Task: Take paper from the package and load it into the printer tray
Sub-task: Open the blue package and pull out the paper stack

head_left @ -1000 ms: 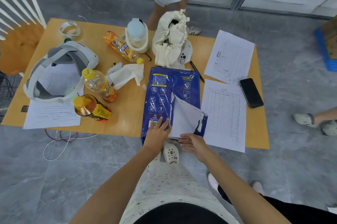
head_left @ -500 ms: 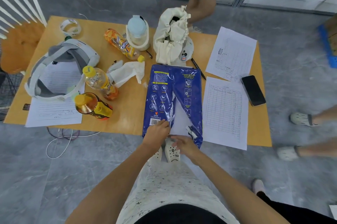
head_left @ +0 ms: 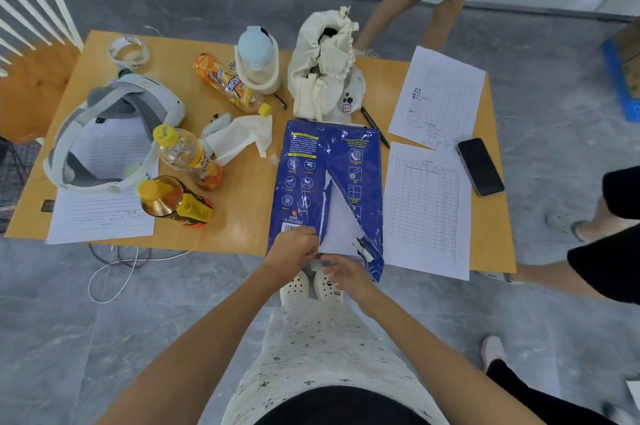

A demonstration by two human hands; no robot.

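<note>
Flattened since a second ago, the torn flap now lies down against the blue paper package (head_left: 311, 178), which rests on the wooden table (head_left: 242, 230) with its near end overhanging the edge. White paper (head_left: 337, 227) shows through the tear. Left hand (head_left: 294, 246) pinches the wrapper beside the tear; right hand (head_left: 346, 274) grips the torn near end. Opening is under way; next, widen the tear and slide sheets out. No printer is visible.

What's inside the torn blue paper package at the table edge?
White paper shows through the tear in the blue package. How thick the stack is stays hidden by the wrapper and both hands, left and right.
</note>
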